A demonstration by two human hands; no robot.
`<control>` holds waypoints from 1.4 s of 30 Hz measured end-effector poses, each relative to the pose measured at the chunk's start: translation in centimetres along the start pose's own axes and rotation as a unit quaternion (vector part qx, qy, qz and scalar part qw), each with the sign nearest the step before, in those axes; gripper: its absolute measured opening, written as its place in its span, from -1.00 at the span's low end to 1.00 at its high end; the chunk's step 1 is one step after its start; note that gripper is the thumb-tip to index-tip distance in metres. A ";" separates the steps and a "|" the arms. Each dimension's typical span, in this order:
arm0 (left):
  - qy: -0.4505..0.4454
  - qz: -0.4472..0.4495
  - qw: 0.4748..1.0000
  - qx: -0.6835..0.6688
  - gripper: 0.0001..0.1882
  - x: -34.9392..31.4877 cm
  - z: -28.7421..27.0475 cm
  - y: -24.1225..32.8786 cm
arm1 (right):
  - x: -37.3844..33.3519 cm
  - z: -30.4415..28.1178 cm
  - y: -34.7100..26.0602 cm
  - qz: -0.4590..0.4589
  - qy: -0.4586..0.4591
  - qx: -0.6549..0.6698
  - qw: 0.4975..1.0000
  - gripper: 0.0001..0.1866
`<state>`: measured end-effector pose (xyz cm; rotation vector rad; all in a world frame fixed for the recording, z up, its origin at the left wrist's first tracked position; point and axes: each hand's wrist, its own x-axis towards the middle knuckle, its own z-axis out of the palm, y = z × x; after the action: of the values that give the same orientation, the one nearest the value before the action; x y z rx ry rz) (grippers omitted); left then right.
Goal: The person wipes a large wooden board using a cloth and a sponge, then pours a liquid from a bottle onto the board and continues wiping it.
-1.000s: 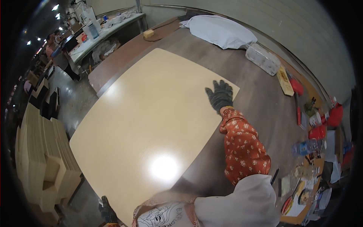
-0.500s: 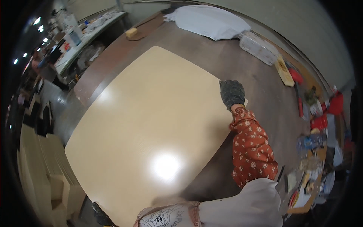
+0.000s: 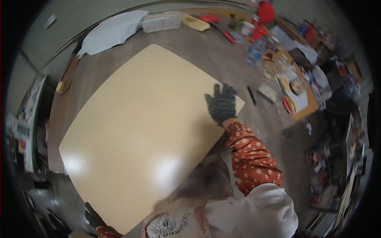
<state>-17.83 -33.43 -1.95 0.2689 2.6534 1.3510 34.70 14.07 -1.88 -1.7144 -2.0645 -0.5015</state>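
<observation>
A large, smooth cream-coloured board [image 3: 135, 111] spans the middle of the view, its near part reaching past the table toward my body. My right hand [image 3: 221, 105], in a dark knit glove, lies on the board near its right corner with fingers spread. At the board's lower left edge is my left hand [image 3: 93, 217], gloved the same way. It grips that edge, with part of the fingers out of sight. Both sleeves are rust-red with pale flowers.
Under the board is a brown table [image 3: 99, 71]. Along its far side lie a white cloth [image 3: 113, 31], a clear-wrapped block [image 3: 162, 22] and a yellow block [image 3: 195, 22]. To the right are a plastic bottle [image 3: 254, 52], a black pen [image 3: 251, 95] and red-and-yellow-handled pliers [image 3: 289, 104].
The view has swung to the right, along with the board and my body. My right hand has shifted from the board's edge onto its face, fingers now spread. My left hand stays at the lower left edge.
</observation>
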 end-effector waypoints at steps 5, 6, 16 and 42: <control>-0.066 0.076 0.995 -0.013 -0.48 2.8 3.2 2.2 | -6.0 -5.6 -7.9 -0.131 -0.138 0.137 0.972 -0.29; -0.070 0.078 0.994 -0.012 -0.48 2.6 3.1 2.0 | -7.4 -6.3 -9.4 -0.163 -0.125 0.168 0.964 -0.31; 0.056 0.078 0.992 0.087 -0.44 -6.0 -2.6 -4.7 | -5.3 -1.7 3.6 -0.211 -0.026 0.164 0.963 -0.47; -0.214 0.393 0.693 0.566 -0.11 -33.8 19.8 24.0 | 0.2 -7.2 31.6 -0.115 -0.280 0.047 0.952 -0.22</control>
<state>21.46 -11.67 7.78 1.7104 2.5425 -0.5542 66.31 16.17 4.77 -1.7043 -2.6488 0.0393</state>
